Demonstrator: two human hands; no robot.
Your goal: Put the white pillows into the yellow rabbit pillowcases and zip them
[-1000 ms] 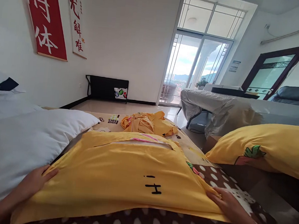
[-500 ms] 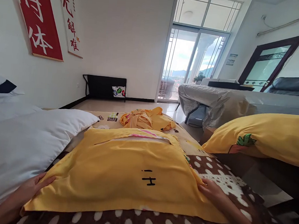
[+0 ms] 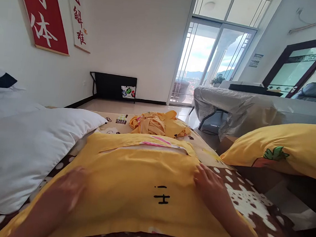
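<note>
A yellow pillowcase (image 3: pixel 130 179) printed with "Hi" lies flat in front of me, its opening slit at the far end showing white and pink inside. My left hand (image 3: pixel 70 186) is over its left part, palm down; motion blur hides how the fingers are set. On the right edge, near the far corner, my right hand (image 3: pixel 210 184) lies on the cloth with its fingers stretched out. To the left, a plain white pillow (image 3: pixel 42 145) rests close beside the pillowcase. Past the far edge sits a crumpled heap of orange-yellow cloth (image 3: pixel 159 124).
Brown and cream patterned bedding (image 3: pixel 246 198) spreads underneath. At the right is a plump yellow pillow (image 3: pixel 301 149) with a carrot print. A table under clear plastic (image 3: pixel 244 107) stands farther back, left of a dark-framed door (image 3: pixel 303 65). A black folded frame (image 3: pixel 111 86) leans against the wall.
Both hands have left the near side edges of the pillowcase. The left moved inward onto the cloth; the right moved farther up the right edge. The view has shifted slightly.
</note>
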